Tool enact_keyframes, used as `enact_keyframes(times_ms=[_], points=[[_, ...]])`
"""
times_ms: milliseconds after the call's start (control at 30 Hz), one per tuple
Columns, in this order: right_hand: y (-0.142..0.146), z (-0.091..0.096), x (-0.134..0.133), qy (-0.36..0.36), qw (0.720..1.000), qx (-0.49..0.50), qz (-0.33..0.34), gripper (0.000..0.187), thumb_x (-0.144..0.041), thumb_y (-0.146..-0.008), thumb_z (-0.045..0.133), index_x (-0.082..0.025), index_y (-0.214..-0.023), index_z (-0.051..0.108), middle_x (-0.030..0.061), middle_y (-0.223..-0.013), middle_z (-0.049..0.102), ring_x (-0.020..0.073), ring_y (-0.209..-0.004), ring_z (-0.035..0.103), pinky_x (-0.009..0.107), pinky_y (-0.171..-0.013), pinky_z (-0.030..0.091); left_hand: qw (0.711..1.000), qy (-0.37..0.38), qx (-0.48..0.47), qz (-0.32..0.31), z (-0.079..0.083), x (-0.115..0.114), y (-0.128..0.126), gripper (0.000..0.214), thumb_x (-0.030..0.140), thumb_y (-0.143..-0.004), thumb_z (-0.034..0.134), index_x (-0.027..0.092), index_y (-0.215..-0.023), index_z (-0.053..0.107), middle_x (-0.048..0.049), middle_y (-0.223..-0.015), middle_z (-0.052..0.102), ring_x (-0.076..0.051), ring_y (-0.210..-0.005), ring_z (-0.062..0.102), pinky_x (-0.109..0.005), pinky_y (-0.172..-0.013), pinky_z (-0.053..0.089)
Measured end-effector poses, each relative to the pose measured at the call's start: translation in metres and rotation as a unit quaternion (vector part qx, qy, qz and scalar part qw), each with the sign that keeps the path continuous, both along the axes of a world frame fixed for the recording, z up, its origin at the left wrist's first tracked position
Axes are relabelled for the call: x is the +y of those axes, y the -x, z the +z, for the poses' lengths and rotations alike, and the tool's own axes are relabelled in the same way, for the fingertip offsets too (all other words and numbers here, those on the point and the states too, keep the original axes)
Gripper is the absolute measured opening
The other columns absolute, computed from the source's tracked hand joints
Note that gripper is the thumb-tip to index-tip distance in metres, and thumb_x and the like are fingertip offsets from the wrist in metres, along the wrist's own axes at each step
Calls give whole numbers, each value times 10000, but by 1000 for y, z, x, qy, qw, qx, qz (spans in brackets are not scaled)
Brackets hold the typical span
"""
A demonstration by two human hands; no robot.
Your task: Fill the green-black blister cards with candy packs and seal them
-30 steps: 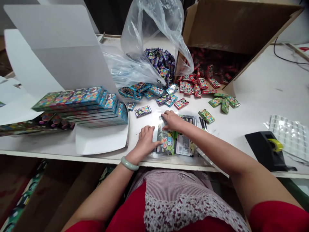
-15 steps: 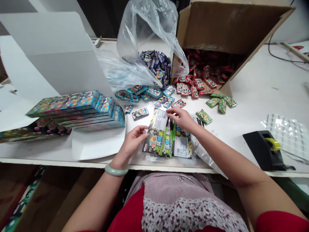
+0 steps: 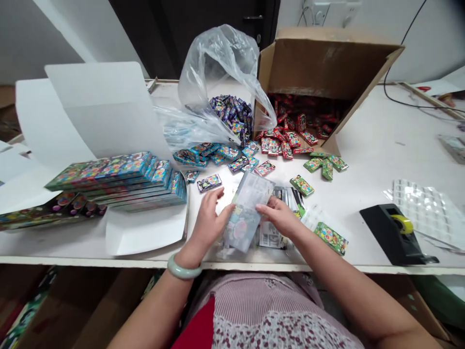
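Note:
My left hand (image 3: 209, 222) and my right hand (image 3: 279, 216) hold a clear printed plastic pouch (image 3: 247, 208) between them, tilted up above the table's front edge. Each hand pinches one side of it. Under the pouch lies a small pile of more printed pouches (image 3: 281, 220). A green bangle (image 3: 182, 269) is on my left wrist. Just beyond my hands lie small loose packets: a dark one (image 3: 209, 182), a pink one (image 3: 264, 168) and a green one (image 3: 302, 185).
A stack of flat colourful boxes (image 3: 119, 178) sits on white card at the left. A clear bag of purple packets (image 3: 232, 114) and a tipped carton of red packets (image 3: 308, 97) stand behind. A black tape dispenser (image 3: 394, 232) and bubble sheet (image 3: 428, 213) lie right.
Both hands have lifted one pouch off the pile and tilted it up; earlier it lay flat. A green packet now shows near my right forearm. The camera has tilted up.

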State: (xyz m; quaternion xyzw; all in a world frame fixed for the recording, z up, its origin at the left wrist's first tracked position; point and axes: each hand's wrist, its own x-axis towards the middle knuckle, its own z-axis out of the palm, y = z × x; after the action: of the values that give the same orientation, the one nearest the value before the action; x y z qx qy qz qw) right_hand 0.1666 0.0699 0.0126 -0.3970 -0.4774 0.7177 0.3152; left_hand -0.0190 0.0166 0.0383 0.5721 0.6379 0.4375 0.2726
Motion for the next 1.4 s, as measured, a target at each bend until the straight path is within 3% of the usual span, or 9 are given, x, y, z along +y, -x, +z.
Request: enact_keyframes(times_ms=[100, 233, 367, 600, 833, 1033, 1133, 1233, 1400], points=[[-11, -8, -1, -20, 1000, -9, -20, 356, -436, -700, 689, -208, -955, 591, 35, -865, 692, 186, -754, 653, 311, -607, 546, 976, 119, -169, -73, -6, 6, 6, 246, 388, -767, 620, 170, -878, 644, -34, -809, 640, -184, -758, 584, -290, -699, 468], [-24, 2, 3, -232, 938, -81, -244, 329, -369, -781, 641, -227, -1064, 550, 55, -960, 647, 185, -876, 624, 361, -788, 528, 970, 127, -204, -46, -10, 2, 5, 217, 374, -755, 641, 166, -815, 647, 1, -732, 628, -140, -669, 547, -235, -627, 421], [-33, 22, 10, -397, 890, -162, -155, 147, -285, -857, 559, -219, -975, 617, 55, -929, 652, 177, -853, 614, 351, -804, 503, 966, 139, -211, -63, -8, 0, 4, 211, 362, -730, 674, 164, -801, 663, 1, -732, 635, -135, -665, 543, -233, -629, 416], [-43, 26, 19, -355, 904, -130, -201, 142, -284, -886, 530, -225, -990, 607, 55, -934, 663, 195, -872, 638, 384, -815, 516, 916, 173, -363, 5, -6, 3, 9, 329, 367, -605, 783, 147, -799, 635, 12, -710, 629, -104, -599, 539, -211, -582, 417], [-33, 35, -4, -571, 755, -291, 141, 354, -204, -839, 591, -326, -1170, 606, 37, -1310, 572, 289, -1307, 390, 532, -1056, 287, 895, 182, -407, 9, -5, 8, 8, 579, 351, -603, 781, 171, -1111, 567, 35, -673, 600, -118, -560, 557, -239, -563, 446], [-20, 40, 4, -359, 911, -173, -111, 171, -343, -878, 546, -215, -790, 617, 1, -665, 605, 142, -599, 559, 288, -576, 455, 953, 80, -289, -42, 3, 6, 7, 294, 437, -748, 673, 153, -822, 685, -40, -810, 611, -150, -759, 556, -256, -702, 453], [-12, 39, 9, -191, 972, -99, -91, 272, -437, -806, 608, -200, -686, 552, -49, -548, 497, 95, -450, 467, 237, -443, 400, 970, 28, -228, -75, 7, 4, 3, 220, 378, -759, 679, 179, -850, 688, -38, -889, 630, -176, -869, 560, -274, -797, 445], [-8, 29, 11, -126, 988, -64, -58, 287, -472, -765, 631, -190, -738, 589, -25, -639, 570, 102, -507, 524, 236, -459, 457, 952, 74, -296, -39, 2, 3, -3, 215, 385, -777, 648, 180, -841, 661, -9, -777, 635, -151, -726, 561, -259, -688, 452], [-25, 21, 21, -244, 950, -86, -177, 310, -389, -810, 623, -223, -1070, 593, 38, -926, 657, 161, -815, 630, 314, -705, 538, 931, 116, -346, -2, -10, 0, -3, 219, 371, -704, 706, 170, -764, 643, 16, -697, 624, -120, -618, 539, -226, -594, 427]])
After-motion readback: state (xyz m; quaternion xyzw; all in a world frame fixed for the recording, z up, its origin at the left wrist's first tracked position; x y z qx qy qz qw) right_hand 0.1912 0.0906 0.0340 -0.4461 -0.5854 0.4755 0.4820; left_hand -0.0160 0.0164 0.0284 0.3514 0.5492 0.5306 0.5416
